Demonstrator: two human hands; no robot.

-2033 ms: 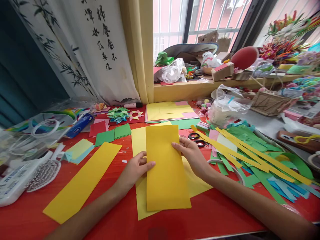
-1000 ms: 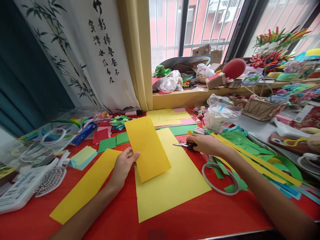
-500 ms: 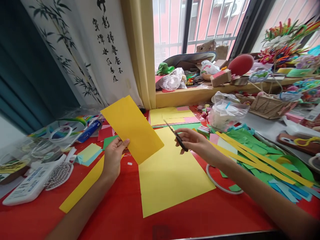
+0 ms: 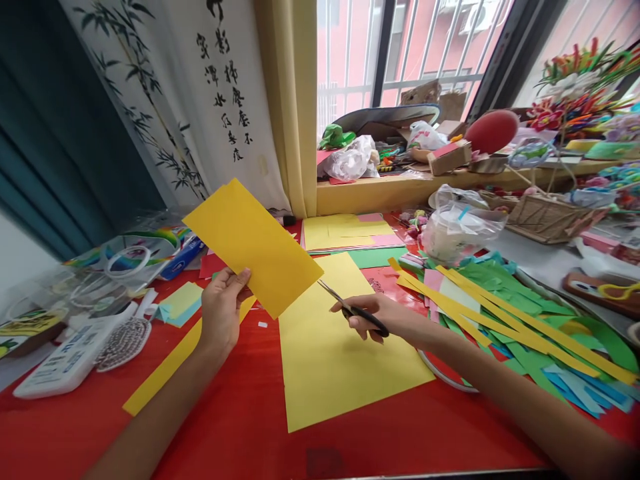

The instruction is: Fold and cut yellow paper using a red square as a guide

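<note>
Fingers, left hand (image 4: 220,311): pinching golden paper (image 4: 253,248) by its lower long edge.
Fingers, right hand (image 4: 387,309): wrapped around scissors (image 4: 356,311) by the handles, apart from the paper.
Golden paper: raised above the table (image 4: 220,427); long axis slanting down rightward, toward the scissors; left hand nearer.
Scissor tips (image 4: 321,283): at the paper's lower-right short end; contact cannot be told.
Beneath: pale yellow sheet (image 4: 330,373), flat.

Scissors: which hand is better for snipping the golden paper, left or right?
Probably the right hand: it holds the scissors, with the tips near the edge of the golden paper. The left hand is gripping that paper.
</note>
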